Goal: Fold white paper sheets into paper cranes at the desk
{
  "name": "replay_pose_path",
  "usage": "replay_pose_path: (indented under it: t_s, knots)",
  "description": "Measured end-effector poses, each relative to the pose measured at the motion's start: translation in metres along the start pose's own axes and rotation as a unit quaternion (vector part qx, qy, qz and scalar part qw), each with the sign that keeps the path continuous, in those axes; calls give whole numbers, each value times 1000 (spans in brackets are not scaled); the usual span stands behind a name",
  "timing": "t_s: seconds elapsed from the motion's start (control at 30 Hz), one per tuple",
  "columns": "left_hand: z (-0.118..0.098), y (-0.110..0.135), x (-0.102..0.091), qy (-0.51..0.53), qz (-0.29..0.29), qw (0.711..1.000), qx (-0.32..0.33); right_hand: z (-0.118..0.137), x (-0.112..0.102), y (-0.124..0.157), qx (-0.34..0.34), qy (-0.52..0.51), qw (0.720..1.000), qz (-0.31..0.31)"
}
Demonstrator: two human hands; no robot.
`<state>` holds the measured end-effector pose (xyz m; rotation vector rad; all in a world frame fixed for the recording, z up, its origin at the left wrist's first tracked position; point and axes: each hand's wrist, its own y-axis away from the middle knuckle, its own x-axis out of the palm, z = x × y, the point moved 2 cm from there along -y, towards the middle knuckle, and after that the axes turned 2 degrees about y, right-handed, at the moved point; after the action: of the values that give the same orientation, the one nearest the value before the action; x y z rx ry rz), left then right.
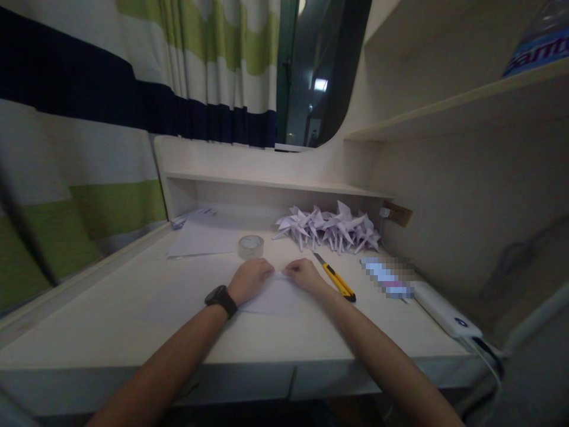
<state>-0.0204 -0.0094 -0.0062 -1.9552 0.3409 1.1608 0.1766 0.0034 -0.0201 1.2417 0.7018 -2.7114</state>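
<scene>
Both hands meet over a sheet of white paper (pixel 273 299) lying on the desk. My left hand (pixel 251 279), with a dark watch on its wrist, pinches the paper's far edge. Just to its right, my right hand (pixel 304 274) pinches the same edge, fingers closed and a small gap between the hands. A roll of clear tape (pixel 251 246) stands right behind my left hand. To the right of my right hand lies a yellow utility knife (pixel 338 281) with its blade pointing away from me.
Folded paper pinwheels (pixel 331 227) are heaped at the back. A paper stack (pixel 204 232) lies back left. On the right are a blurred-out phone (pixel 386 277), a white power strip (pixel 444 309) with cables and a wall socket (pixel 398 213). Shelves (pixel 462 104) overhang the right side.
</scene>
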Motion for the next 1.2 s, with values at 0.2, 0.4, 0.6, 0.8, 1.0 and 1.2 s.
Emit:
replay_pose_path:
  t_s: [0.2,0.4,0.6,0.8,1.0,1.2]
  knots:
    - [-8,0,-6,-116,13,991,68,-4,3,-2,16,-29,999,-1]
    - [-17,2,-4,-220,37,970,96,-3,2,-4,3,-82,997,-6]
    - [-19,1,4,-229,46,967,101,-5,2,-6,7,-108,994,0]
    - [-13,2,3,-185,54,978,81,0,0,-2,-29,-88,996,18]
    - [-5,3,3,-92,48,994,31,5,1,1,-38,-78,996,32]
    - [6,2,7,37,39,998,-29,10,-2,3,-25,-45,997,59]
